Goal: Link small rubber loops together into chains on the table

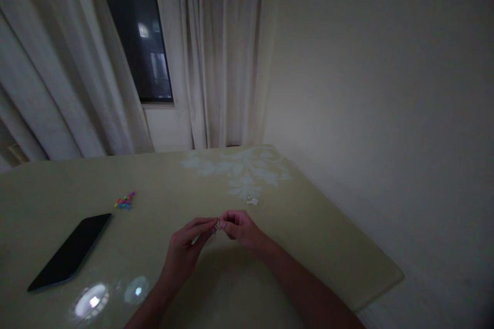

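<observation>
Above the middle of the table, my left hand and my right hand meet at their fingertips. Both are closed in a pinch on one small, thin, light-coloured piece; it is too small for me to name. Just beyond my right hand lies a little cluster of whitish bits on the tabletop. A small heap of multicoloured pieces sits farther off to the left of my left hand.
The pale yellow-green table has a white floral pattern toward its far edge. A dark tablet-like slab lies at the left. Ceiling lights reflect near the front left. Behind are curtains and a dark window; a wall runs along the right.
</observation>
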### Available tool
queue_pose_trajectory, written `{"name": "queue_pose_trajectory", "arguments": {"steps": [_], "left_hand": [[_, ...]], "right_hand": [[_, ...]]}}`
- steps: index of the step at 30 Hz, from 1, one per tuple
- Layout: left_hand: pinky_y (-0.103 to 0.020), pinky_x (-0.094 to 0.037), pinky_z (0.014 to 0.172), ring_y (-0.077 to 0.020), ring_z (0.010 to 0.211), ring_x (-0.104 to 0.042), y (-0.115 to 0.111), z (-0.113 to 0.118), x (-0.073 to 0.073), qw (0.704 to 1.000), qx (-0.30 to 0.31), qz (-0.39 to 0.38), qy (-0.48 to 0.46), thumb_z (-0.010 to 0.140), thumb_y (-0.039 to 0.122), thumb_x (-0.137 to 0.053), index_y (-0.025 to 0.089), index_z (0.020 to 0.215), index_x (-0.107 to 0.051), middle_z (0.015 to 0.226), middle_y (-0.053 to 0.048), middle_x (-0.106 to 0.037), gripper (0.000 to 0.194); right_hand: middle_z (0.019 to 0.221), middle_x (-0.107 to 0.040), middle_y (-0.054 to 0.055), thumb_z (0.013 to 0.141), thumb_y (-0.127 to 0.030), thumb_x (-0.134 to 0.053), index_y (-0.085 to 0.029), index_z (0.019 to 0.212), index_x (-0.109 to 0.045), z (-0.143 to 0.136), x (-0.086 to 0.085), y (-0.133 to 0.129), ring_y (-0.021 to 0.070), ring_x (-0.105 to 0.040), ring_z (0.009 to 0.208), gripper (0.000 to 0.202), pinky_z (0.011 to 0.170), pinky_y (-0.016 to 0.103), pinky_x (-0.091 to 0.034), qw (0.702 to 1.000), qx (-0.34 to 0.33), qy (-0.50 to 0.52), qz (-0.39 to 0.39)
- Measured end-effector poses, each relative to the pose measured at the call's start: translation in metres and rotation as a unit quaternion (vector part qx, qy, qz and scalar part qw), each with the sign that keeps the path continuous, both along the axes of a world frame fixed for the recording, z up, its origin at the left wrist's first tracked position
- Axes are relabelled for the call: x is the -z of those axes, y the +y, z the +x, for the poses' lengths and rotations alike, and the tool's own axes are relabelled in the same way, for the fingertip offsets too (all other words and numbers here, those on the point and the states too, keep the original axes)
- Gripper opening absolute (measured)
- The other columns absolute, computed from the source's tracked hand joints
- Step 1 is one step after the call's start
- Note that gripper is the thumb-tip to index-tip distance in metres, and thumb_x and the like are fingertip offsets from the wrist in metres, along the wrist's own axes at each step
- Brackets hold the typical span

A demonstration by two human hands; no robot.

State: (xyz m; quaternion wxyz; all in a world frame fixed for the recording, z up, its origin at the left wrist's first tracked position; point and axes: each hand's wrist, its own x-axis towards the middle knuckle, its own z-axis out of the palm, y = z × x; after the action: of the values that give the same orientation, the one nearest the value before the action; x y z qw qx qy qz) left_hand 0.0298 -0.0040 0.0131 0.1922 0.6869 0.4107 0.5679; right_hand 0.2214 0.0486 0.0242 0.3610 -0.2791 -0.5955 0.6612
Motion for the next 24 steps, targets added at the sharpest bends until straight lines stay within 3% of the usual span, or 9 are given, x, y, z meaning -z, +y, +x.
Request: {"name": "queue_pose_trajectory", "arguments": {"steps": [5, 8, 10, 12, 15, 20, 24], "left_hand": [[-0.023, -0.061, 0.074, -0.0167, 0.083, -0.076, -0.002, 0.003, -0.005, 1.0, -0.008, 0.006, 0.012, 0.094, 0.029, -0.07, 0.029, 0.1, -0.082, 0.092, -0.003, -0.079, 0.014], [-0.023, -0.06, 0.071, -0.0167, 0.081, -0.074, -0.002, 0.005, -0.006, 1.0, -0.026, -0.001, 0.012, 0.094, 0.027, -0.068, 0.027, 0.102, -0.08, 0.091, -0.003, -0.077, 0.015], [-0.024, -0.06, 0.07, -0.0172, 0.081, -0.074, -0.003, 0.006, -0.006, 0.999, -0.033, -0.005, 0.0, 0.094, 0.027, -0.068, 0.026, 0.098, -0.079, 0.09, -0.003, -0.076, 0.012], [-0.024, -0.06, 0.07, -0.0173, 0.079, -0.074, -0.003, 0.006, -0.006, 0.999, -0.033, -0.012, -0.006, 0.093, 0.028, -0.068, 0.024, 0.092, -0.077, 0.087, -0.003, -0.076, 0.01], [-0.024, -0.06, 0.07, -0.0173, 0.077, -0.075, -0.004, 0.006, -0.006, 0.999, -0.036, -0.032, 0.0, 0.091, 0.028, -0.07, 0.024, 0.089, -0.077, 0.085, -0.002, -0.078, 0.008], [-0.025, -0.061, 0.072, -0.0182, 0.078, -0.076, -0.005, 0.005, -0.008, 0.999, -0.027, -0.023, 0.01, 0.092, 0.029, -0.07, 0.025, 0.091, -0.081, 0.086, -0.003, -0.081, 0.012], [-0.024, -0.062, 0.071, -0.0181, 0.078, -0.077, -0.004, 0.003, -0.007, 1.0, -0.02, -0.017, 0.007, 0.095, 0.03, -0.066, 0.026, 0.098, -0.081, 0.088, -0.004, -0.082, 0.017]], "right_hand": [[0.066, -0.048, -0.006, 0.079, -0.055, -0.078, -0.016, 0.084, -0.068, 0.003, -0.001, 0.003, 0.0087, -0.035, 0.057, 0.041, 0.056, 0.026, -0.026, 0.999, -0.022, -0.043, 0.019], [0.071, -0.055, -0.003, 0.086, -0.043, -0.072, -0.016, 0.089, -0.07, 0.011, -0.003, 0.01, 0.0107, -0.044, 0.063, 0.028, 0.06, 0.025, -0.033, 0.991, 0.021, -0.103, 0.081], [0.075, -0.061, -0.001, 0.084, -0.029, -0.071, -0.016, 0.09, -0.071, 0.019, -0.003, 0.015, 0.0118, -0.05, 0.067, 0.014, 0.064, 0.025, -0.036, 0.963, 0.058, -0.207, 0.161], [0.079, -0.064, 0.0, 0.079, -0.02, -0.073, -0.017, 0.089, -0.073, 0.026, -0.002, 0.018, 0.0128, -0.054, 0.071, 0.011, 0.066, 0.025, -0.037, 0.911, 0.067, -0.332, 0.236], [0.083, -0.068, 0.001, 0.079, -0.02, -0.073, -0.018, 0.089, -0.074, 0.031, 0.0, 0.018, 0.0135, -0.057, 0.073, 0.011, 0.067, 0.024, -0.037, 0.847, 0.04, -0.447, 0.284], [0.087, -0.07, 0.005, 0.08, -0.022, -0.069, -0.018, 0.085, -0.071, 0.023, 0.0, 0.01, 0.0167, -0.058, 0.074, 0.006, 0.065, 0.027, -0.036, 0.788, 0.02, -0.522, 0.327], [0.088, -0.068, 0.007, 0.08, -0.02, -0.067, -0.018, 0.083, -0.067, 0.021, -0.002, 0.008, 0.0185, -0.058, 0.075, 0.004, 0.067, 0.029, -0.037, 0.772, 0.028, -0.52, 0.365]]}}
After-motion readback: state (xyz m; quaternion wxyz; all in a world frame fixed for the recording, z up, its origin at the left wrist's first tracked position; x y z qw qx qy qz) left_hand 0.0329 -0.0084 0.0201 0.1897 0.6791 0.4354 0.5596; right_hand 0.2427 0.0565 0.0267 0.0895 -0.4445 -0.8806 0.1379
